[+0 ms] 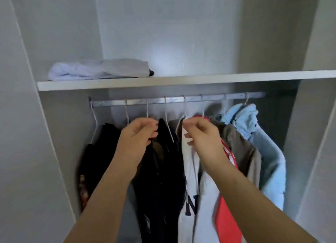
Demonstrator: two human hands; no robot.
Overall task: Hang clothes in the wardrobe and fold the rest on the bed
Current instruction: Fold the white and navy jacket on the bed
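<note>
Below the wardrobe rail [174, 100] we count seven thin wire hangers [168, 122] hooked over it, and two hands raised among the clothes. Our left hand [138, 135] sits under the rail's left half, its grip curled shut around the neck of a dark garment [163, 161] or its hanger; we cannot tell which. Our right hand [201, 135] sits under the rail's middle, its grip pinched closed on the collar of a white garment [190, 170] with a dark letter printed low on it. To the right of that one along the rail hang a red piece [227, 206], a brown one [243, 148] and a pale blue hooded top [263, 152]. Under the rail's left end more black clothing [101, 152] blurs together, so we cannot count it. Above the rail, one shelf [181, 81] carries one folded white bundle [100, 70]. All garment hems are cut off below.
</note>
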